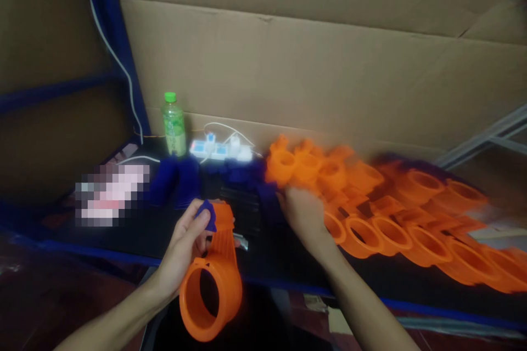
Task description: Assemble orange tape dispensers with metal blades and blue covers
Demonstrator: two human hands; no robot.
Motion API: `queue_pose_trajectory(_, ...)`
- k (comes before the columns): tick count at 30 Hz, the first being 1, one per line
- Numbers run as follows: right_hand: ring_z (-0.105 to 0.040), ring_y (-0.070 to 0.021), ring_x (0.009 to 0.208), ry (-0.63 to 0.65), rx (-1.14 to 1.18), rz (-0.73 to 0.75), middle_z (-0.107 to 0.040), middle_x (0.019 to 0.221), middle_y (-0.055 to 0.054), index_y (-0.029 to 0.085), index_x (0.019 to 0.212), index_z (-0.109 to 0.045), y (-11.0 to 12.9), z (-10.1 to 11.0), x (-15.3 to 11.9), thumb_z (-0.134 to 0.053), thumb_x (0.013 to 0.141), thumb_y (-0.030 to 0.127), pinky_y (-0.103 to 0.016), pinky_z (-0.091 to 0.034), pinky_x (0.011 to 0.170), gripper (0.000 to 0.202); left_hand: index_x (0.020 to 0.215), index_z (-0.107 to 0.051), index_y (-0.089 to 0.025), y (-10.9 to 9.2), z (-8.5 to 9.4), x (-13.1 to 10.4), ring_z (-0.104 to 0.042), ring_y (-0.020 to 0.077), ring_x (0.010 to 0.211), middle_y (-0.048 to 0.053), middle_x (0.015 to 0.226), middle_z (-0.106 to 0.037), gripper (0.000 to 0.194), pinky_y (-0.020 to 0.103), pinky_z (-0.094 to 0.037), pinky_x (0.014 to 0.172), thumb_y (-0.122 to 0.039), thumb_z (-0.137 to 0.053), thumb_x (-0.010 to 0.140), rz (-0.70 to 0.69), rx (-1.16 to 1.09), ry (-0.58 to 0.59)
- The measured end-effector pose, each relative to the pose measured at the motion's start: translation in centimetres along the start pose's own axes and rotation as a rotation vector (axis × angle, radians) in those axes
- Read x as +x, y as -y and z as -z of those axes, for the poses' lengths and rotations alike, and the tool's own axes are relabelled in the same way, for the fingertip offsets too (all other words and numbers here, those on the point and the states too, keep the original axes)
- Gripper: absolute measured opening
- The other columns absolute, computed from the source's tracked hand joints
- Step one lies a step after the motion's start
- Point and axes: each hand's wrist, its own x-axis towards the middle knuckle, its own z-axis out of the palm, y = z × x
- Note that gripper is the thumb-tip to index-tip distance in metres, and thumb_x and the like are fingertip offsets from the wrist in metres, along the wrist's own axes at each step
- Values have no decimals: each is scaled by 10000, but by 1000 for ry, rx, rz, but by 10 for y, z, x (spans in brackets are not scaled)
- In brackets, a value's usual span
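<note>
My left hand (191,236) is closed on an orange plastic part (224,271) with a wide ring at its lower end, and the thumb presses a small blue piece (207,215) against its top. Farther right, my right hand (302,211) reaches over the black table beside dark blue pieces (272,203). Its fingers are blurred and partly hidden, so what they touch is unclear. Just beyond that hand stand orange ringed parts (307,164) in rows, running to the right.
A green-capped bottle (174,126) stands at the back left, with blue blocks (175,181) before it. Behind them lies a white power strip (222,149) with cables. A cardboard wall (288,66) closes the back; blue frame posts (123,38) rise at left. The black table (135,236) has a blue edge.
</note>
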Motion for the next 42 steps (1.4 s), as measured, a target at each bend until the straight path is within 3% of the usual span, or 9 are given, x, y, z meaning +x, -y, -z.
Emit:
queue_pose_trajectory(5, -697, -237, 744, -203, 143, -31, -727, 838, -118, 145, 994, -679, 7, 21, -14, -490, 1014, 377, -284, -396, 599, 300, 1111, -603, -245, 1, 0, 2, -733, 214, 670, 49, 896, -740, 374, 299, -573, 599, -446, -758, 836, -40, -20, -43)
queue_pose_trajectory(8, -714, -236, 881, -491, 441, 210, -749, 962, -101, 171, 999, -653, 25, 40, -42, -555, 987, 325, -317, -505, 729, 183, 1109, -589, -256, 6, -2, 2, -693, 157, 645, 28, 911, -723, 365, 248, -546, 586, -434, -761, 840, -87, -12, -61)
queue_pose_trajectory(10, -695, -230, 1060, -562, 662, 421, -730, 1135, -100, 187, 991, -619, 39, 51, -61, -596, 960, 258, -339, -537, 894, 81, 1105, -594, -261, 10, -4, 2, -625, 100, 590, -7, 864, -691, 362, 188, -493, 546, -403, -781, 829, -157, 21, -96)
queue_pose_trajectory(13, -618, -222, 1246, -414, 916, 566, -640, 1345, -87, 211, 998, -550, 54, 62, -79, -647, 904, 181, -339, -527, 1010, 138, 1126, -608, -270, 13, -6, 1, -552, 68, 567, -33, 838, -659, 395, 156, -448, 528, -370, -811, 802, -231, 65, -132)
queue_pose_trajectory(17, -638, -189, 1182, -206, 1069, 541, -630, 1312, -64, 232, 1012, -521, 55, 66, -80, -694, 866, 172, -294, -554, 934, 234, 1210, -591, -300, 12, -6, -2, -606, 111, 684, 8, 1018, -687, 458, 198, -490, 616, -395, -797, 811, -234, 72, -120)
queue_pose_trajectory(26, -608, -210, 1136, -107, 1091, 480, -608, 1252, -71, 226, 1026, -547, 46, 66, -84, -733, 859, 226, -324, -509, 959, 250, 1218, -573, -318, 14, -4, -5, -549, 108, 635, -1, 973, -652, 449, 215, -452, 602, -400, -779, 828, -264, 80, -124)
queue_pose_trajectory(33, -588, -171, 1077, 124, 1162, 459, -585, 1239, -44, 233, 1059, -543, 40, 72, -84, -718, 884, 270, -265, -489, 882, 250, 1324, -506, -291, 19, 3, -5, -653, 173, 879, 56, 1176, -641, 627, 268, -528, 770, -342, -822, 785, -376, 171, -75)
queue_pose_trajectory(38, -573, -165, 1037, 191, 1474, 377, -603, 1096, -15, 232, 1002, -569, 42, 68, -85, -724, 888, 331, -261, -454, 886, 217, 1331, -477, -277, 14, 3, -12, -649, 321, 1147, 120, 1293, -628, 658, 423, -531, 934, -322, -825, 774, -409, 160, 119)
queue_pose_trajectory(42, -551, -135, 865, 283, 1736, 206, -599, 917, -3, 217, 1005, -624, 47, 61, -86, -701, 909, 352, -240, -439, 766, 182, 1300, -474, -310, 14, 4, -20, -594, 352, 1249, 119, 1351, -599, 677, 471, -499, 1001, -315, -858, 742, -509, 217, 255)
